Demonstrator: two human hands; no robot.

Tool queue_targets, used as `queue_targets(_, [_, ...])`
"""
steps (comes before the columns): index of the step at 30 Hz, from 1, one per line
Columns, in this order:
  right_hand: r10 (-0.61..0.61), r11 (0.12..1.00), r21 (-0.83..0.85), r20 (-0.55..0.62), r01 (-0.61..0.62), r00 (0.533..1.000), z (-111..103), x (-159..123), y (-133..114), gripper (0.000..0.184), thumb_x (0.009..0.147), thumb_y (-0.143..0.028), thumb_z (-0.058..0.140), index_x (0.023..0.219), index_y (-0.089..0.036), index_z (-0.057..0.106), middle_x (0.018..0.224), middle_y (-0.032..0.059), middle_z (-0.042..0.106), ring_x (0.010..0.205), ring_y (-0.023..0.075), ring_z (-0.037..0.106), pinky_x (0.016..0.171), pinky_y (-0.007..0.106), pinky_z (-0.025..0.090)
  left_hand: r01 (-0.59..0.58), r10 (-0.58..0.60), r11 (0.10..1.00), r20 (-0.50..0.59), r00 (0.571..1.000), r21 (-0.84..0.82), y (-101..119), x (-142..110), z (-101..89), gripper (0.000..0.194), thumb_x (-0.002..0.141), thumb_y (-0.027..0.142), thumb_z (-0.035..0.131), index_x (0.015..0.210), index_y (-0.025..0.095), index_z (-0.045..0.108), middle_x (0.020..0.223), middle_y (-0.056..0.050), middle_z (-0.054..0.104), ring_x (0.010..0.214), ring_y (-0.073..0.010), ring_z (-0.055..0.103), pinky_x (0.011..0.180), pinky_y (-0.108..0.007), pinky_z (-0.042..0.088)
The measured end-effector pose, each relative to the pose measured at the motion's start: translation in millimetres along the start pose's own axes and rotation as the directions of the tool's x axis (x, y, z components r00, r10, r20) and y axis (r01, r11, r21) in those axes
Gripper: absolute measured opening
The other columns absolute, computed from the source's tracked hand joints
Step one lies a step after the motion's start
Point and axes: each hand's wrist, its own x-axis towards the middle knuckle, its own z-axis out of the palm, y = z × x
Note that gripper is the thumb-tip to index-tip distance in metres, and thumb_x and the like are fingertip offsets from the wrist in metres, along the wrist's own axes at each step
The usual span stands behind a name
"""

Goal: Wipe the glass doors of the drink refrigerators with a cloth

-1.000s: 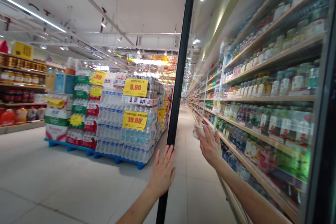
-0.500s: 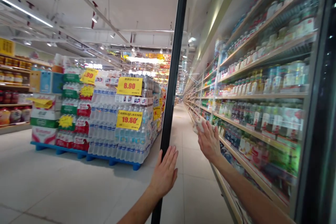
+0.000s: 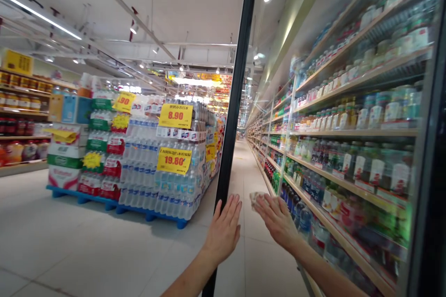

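Observation:
A glass door with a black frame edge (image 3: 232,111) stands tilted through the middle of the view. My left hand (image 3: 225,225) lies flat against the door beside that edge, fingers stretched and nothing in it. On the pane to the right, my right hand (image 3: 277,220) presses a crumpled whitish cloth (image 3: 257,198) under its fingers. Part of the cloth is hidden by the fingers. Rows of bottles on shelves (image 3: 355,132) show through or in the glass at the right; I cannot tell which.
At the left, a stack of bottled drinks (image 3: 139,162) with yellow price signs (image 3: 174,115) stands on a blue pallet (image 3: 149,215). Farther left are shelves of jars (image 3: 21,120). Pale tiled floor (image 3: 104,250) runs between. A dark upright (image 3: 430,195) borders the right side.
My right hand has moved down the pane with the cloth, coming nearer the left hand. The left hand stays by the door edge. The view has swung slightly left and right.

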Motion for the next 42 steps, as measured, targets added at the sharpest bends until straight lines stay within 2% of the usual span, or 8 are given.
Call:
queue_targets(6, [0.334,0.933,-0.071,-0.204,-0.354,0.920,-6,62,38,0.055,0.082,-0.014,0.043,0.136,-0.023,0.035,0.140,0.0079,0.040,0.136,0.0222,0.021,0.110,0.048,0.014,-0.007,0.007,0.998,-0.004,1.000,0.063,-7,8,-6.2,0.056,0.084,0.034,0.043,0.135,0.013,0.032,0.144,-0.007,0.030,0.137,-0.0209,0.017,0.110,-0.041,0.014])
queue_targets(12, [0.128,0.990,-0.040,-0.114,-0.133,0.985,-4,83,16,0.052,0.082,-0.012,0.042,0.132,-0.024,0.040,0.134,0.0050,0.048,0.135,0.0207,0.024,0.110,0.046,0.016,0.007,-0.005,0.998,-0.018,1.000,0.070,-12,17,-9.7,0.054,0.085,0.029,0.041,0.135,0.013,0.032,0.145,-0.007,0.028,0.137,-0.0209,0.014,0.111,-0.043,0.011])
queue_targets(18, [0.298,0.951,-0.011,-0.227,-0.309,0.927,-3,139,31,0.052,0.083,-0.018,0.044,0.135,-0.019,0.036,0.139,0.0099,0.041,0.134,0.0246,0.025,0.108,0.050,0.013,0.018,-0.019,0.999,0.023,1.000,0.041,-13,15,-7.2,0.057,0.085,0.033,0.040,0.137,0.012,0.028,0.147,-0.006,0.024,0.138,-0.0213,0.011,0.111,-0.045,0.013])
queue_targets(23, [0.208,0.978,0.049,-0.218,-0.202,0.954,11,175,24,0.047,0.085,-0.016,0.042,0.131,-0.017,0.041,0.141,0.0096,0.038,0.135,0.0253,0.023,0.108,0.048,0.014,0.053,-0.056,0.998,0.073,0.996,0.040,-7,24,-8.3,0.060,0.086,0.033,0.038,0.139,0.010,0.022,0.149,-0.007,0.017,0.138,-0.0219,0.009,0.110,-0.043,0.020])
queue_targets(28, [0.155,0.988,0.038,-0.232,-0.151,0.960,17,169,10,0.041,0.086,-0.016,0.041,0.126,-0.019,0.047,0.140,0.0062,0.040,0.136,0.0226,0.020,0.110,0.047,0.008,0.138,-0.141,0.990,0.100,0.985,0.033,9,48,-4.0,0.066,0.084,0.040,0.040,0.139,0.008,0.021,0.149,-0.011,0.015,0.138,-0.0251,0.011,0.106,-0.046,0.028])
queue_targets(32, [0.259,0.962,-0.021,-0.245,-0.272,0.934,4,132,65,0.041,0.085,-0.016,0.043,0.125,-0.021,0.049,0.140,0.0055,0.041,0.134,0.0222,0.024,0.110,0.048,0.007,0.206,-0.206,0.978,0.096,0.974,0.018,18,58,1.5,0.063,0.082,0.034,0.044,0.136,0.008,0.026,0.146,-0.014,0.023,0.136,-0.0253,0.017,0.104,-0.048,0.033])
queue_targets(38, [0.576,0.748,-0.086,-0.407,-0.658,0.709,-24,70,112,0.043,0.085,-0.025,0.045,0.127,-0.017,0.048,0.143,0.0137,0.033,0.134,0.0285,0.025,0.106,0.051,0.020,0.161,-0.162,0.986,0.005,0.987,0.038,29,67,7.5,0.059,0.082,0.025,0.043,0.137,0.010,0.026,0.143,-0.012,0.030,0.135,-0.0244,0.022,0.102,-0.047,0.034])
queue_targets(42, [0.371,0.911,-0.102,-0.217,-0.399,0.903,-19,61,85,0.043,0.084,-0.017,0.044,0.126,-0.025,0.048,0.139,0.0073,0.042,0.135,0.0222,0.024,0.109,0.045,0.019,0.151,-0.148,0.986,-0.048,0.988,0.067,34,73,12.9,0.061,0.082,0.026,0.043,0.138,0.010,0.024,0.143,-0.012,0.031,0.135,-0.0251,0.022,0.102,-0.047,0.033])
